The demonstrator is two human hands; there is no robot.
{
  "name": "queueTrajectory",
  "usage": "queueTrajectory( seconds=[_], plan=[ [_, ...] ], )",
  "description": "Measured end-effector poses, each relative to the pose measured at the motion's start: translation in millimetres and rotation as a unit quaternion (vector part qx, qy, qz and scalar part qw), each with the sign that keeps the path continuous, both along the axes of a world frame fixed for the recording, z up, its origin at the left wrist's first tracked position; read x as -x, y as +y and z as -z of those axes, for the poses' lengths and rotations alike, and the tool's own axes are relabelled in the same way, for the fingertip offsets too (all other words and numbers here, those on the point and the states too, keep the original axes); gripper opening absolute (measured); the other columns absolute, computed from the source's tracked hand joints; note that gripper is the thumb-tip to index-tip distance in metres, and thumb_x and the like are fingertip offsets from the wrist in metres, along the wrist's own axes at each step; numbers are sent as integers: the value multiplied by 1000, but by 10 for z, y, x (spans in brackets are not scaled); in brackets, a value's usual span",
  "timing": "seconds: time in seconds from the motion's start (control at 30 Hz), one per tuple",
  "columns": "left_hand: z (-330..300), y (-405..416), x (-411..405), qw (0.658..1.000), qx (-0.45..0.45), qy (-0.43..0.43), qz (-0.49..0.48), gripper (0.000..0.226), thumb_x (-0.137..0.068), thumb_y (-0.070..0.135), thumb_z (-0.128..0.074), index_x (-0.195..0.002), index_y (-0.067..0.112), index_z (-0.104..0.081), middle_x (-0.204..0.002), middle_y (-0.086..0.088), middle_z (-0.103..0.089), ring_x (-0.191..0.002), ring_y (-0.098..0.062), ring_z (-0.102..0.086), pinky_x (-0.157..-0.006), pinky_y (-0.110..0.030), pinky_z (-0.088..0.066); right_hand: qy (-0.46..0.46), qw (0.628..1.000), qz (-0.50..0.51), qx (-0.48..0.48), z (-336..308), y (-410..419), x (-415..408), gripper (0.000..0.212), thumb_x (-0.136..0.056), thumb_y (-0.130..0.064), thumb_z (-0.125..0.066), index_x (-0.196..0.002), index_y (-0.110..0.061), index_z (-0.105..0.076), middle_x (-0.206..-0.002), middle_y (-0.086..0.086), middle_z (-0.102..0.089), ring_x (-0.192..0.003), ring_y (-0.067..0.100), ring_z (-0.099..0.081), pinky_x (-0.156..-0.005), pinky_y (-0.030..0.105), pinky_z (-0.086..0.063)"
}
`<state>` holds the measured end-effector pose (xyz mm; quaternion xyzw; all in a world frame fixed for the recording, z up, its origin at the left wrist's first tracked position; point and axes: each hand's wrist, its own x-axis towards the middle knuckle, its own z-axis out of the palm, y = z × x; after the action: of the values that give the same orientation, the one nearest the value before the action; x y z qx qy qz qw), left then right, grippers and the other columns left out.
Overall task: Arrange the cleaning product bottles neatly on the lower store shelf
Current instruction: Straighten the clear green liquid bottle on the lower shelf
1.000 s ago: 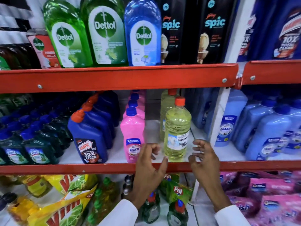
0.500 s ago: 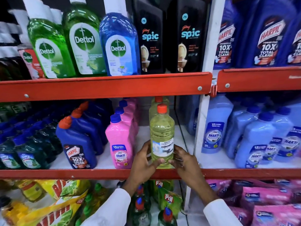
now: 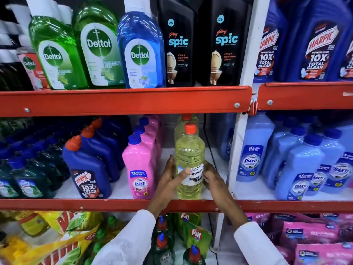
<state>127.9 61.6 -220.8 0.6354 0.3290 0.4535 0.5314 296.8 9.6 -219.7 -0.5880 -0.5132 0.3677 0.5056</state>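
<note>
A clear bottle of yellow liquid (image 3: 189, 155) with an orange cap stands upright at the front of the white middle shelf (image 3: 214, 192). My left hand (image 3: 169, 180) wraps its left side, thumb across the label. My right hand (image 3: 213, 178) presses against its right side. A second yellow bottle (image 3: 183, 121) stands directly behind it. To its left runs a row of pink Shakti bottles (image 3: 140, 169), then a row of dark blue Harpic bottles (image 3: 87, 169).
The red shelf rail (image 3: 76, 204) fronts this shelf, and another red rail (image 3: 124, 100) hangs above. A white upright post (image 3: 240, 142) borders the right. Light blue Shakti bottles (image 3: 299, 169) fill the neighbouring bay. Dettol and Spic bottles stand above; Pril packs (image 3: 196, 234) lie below.
Both hands, apart and open near the bottle's base a second ago, have closed onto the yellow bottle from either side. The view has shifted left and closer.
</note>
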Motion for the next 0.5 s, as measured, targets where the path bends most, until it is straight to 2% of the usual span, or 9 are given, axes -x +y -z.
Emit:
queueTrajectory(
  seconds=[0.03,0.1,0.17,0.2,0.27,0.33,0.4,0.43,0.5],
  plan=[
    [-43,4,-33,1000,16,-10,3,107,-73,74,-77,-156,17,-41,-155,-5,-57,-143,-20,-55,-121,-46,-43,29,999,8,23,-11,89,10,57,-83,-64,-36,-140,-54,-39,-149,-13,-49,-135,12,-48,-116,45,-36],
    [-98,12,-93,998,54,-37,11,95,-79,74,-68,-150,14,-51,-146,-4,-67,-136,-21,-62,-113,-37,-51,95,995,11,37,-54,204,64,57,-91,-58,-30,-143,-39,-44,-148,-6,-52,-135,15,-49,-119,45,-32],
    [-96,22,-114,996,72,-56,16,85,-82,70,-61,-145,13,-56,-137,-1,-73,-130,-19,-67,-105,-29,-57,127,991,7,38,-169,202,152,51,-103,-40,-24,-136,-16,-56,-134,3,-64,-126,19,-58,-113,40,-40],
    [-81,35,-117,995,73,-60,22,84,-82,72,-61,-143,14,-58,-135,0,-74,-129,-19,-68,-102,-26,-58,128,991,10,28,-169,215,164,50,-104,-33,-22,-130,-11,-59,-123,4,-70,-117,17,-63,-105,33,-47],
    [-58,55,-127,994,80,-63,32,79,-83,74,-61,-139,18,-62,-134,0,-74,-128,-19,-68,-98,-23,-57,128,991,21,27,-161,210,196,50,-105,-28,-20,-123,-9,-63,-109,-1,-73,-105,10,-67,-89,21,-53],
    [-52,64,-122,992,90,-75,37,77,-86,72,-59,-141,18,-61,-136,-1,-74,-129,-19,-68,-98,-23,-57,123,992,29,30,-133,226,202,51,-105,-30,-19,-125,-11,-62,-116,4,-73,-112,15,-66,-97,29,-51],
    [-42,59,-123,992,83,-77,46,91,-80,79,-64,-145,16,-58,-140,-3,-71,-131,-20,-66,-102,-26,-56,122,992,30,26,-112,243,208,51,-105,-33,-19,-126,-14,-61,-123,7,-71,-115,16,-64,-104,37,-48],
    [-12,73,-120,993,79,-78,49,95,-78,80,-64,-146,15,-56,-141,-4,-70,-132,-22,-66,-103,-27,-56,118,992,32,28,-112,245,207,51,-105,-33,-19,-125,-14,-62,-122,7,-71,-113,15,-64,-102,36,-48],
    [-15,52,-110,994,73,-67,49,87,-86,74,-60,-147,13,-55,-141,-6,-70,-132,-23,-66,-102,-27,-57,121,992,37,22,-75,270,196,51,-105,-34,-19,-124,-14,-62,-121,7,-71,-113,15,-64,-99,34,-49]
  ],
)
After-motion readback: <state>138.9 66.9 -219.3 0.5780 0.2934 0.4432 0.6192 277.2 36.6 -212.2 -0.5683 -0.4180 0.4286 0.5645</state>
